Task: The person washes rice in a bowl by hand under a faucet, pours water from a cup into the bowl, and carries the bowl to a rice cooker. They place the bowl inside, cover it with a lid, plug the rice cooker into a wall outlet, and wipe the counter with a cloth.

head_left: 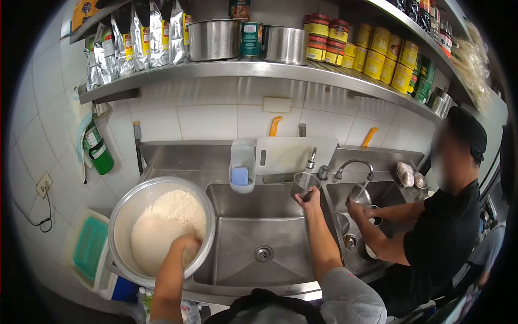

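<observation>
A large steel bowl [125, 209] of white rice [164, 224] rests on the left edge of the sink [259, 227]. My left hand [187, 245] is buried in the rice at the bowl's near right side. My right hand [308, 200] reaches across the sink and holds a small metal cup [303, 183] under the faucet [311, 160].
A person in black stands at the right, washing a metal bowl [360, 194] under a second tap [353, 164] in the neighbouring basin. A sponge holder [242, 167] and white cutting board [294, 154] stand behind the sink. Shelves above carry pots, cans and foil bags. A green-lidded bin [90, 247] sits at the left.
</observation>
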Demonstrator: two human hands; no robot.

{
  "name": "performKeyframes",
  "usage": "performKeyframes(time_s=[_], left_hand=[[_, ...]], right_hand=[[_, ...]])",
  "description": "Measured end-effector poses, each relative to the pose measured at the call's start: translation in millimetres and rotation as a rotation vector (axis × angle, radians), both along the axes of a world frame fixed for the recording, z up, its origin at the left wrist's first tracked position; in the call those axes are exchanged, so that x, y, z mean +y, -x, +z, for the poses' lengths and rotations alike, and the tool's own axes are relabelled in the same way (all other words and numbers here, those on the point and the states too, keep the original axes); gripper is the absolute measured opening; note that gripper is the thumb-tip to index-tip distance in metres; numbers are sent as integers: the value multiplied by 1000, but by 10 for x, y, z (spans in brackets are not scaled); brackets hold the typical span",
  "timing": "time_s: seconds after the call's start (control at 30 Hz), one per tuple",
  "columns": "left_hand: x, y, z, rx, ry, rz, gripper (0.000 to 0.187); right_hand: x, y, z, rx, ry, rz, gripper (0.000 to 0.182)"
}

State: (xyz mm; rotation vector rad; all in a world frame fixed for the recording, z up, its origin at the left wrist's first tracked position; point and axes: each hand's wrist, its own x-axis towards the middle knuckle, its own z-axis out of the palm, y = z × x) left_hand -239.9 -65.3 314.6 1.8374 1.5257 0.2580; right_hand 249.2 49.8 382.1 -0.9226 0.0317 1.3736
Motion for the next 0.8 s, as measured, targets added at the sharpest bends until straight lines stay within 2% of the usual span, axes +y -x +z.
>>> performKeyframes(time_s=[0.07,0.1,0.17,0.2,0.27,0.3,0.37,0.4,0.47,0.5,0.57,0.6,0.63,0.7,0.73,0.8], left_hand=[[-56,18,31,50,140,-174,20],[-62,37,57,50,138,-175,20],[-98,5,265,199,102,87,16],[-100,-39,336,197,103,85,16],[-120,-129,439,139,-440,433,11],[-132,-126,463,142,-438,420,11],[-83,-143,586,23,-716,432,9],[-60,-181,685,24,-724,391,9],[-103,-261,847,-117,-927,555,9],[-73,-240,792,-119,-932,537,9],[16,6,434,379,-622,437,13],[252,521,-468,399,-707,-73,16],[415,913,-1152,331,-742,-585,19],[209,597,-544,201,-13,-320,26],[19,300,6,202,255,-123,30],[156,304,-59,264,325,-121,37]], right_hand=[[16,-14,9,2,4,-2,53],[18,-22,11,-1,-1,3,54],[35,-36,-8,-6,-6,7,54],[48,-51,-26,-5,-14,19,55],[86,-108,-128,1,-16,21,55],[126,-121,-180,15,-28,39,54],[151,-165,-292,50,-44,17,53],[173,-163,-326,18,-26,-4,49],[151,-123,-265,-7,5,-55,38],[113,-96,-209,1,0,-71,38],[106,-74,-174,-5,-10,-51,36],[91,-58,-134,7,7,-67,37],[73,-30,-73,5,-4,-73,37],[14,13,28,-39,30,-46,45],[-11,21,59,-53,19,-33,45],[69,-15,-24,-39,17,-34,40]])
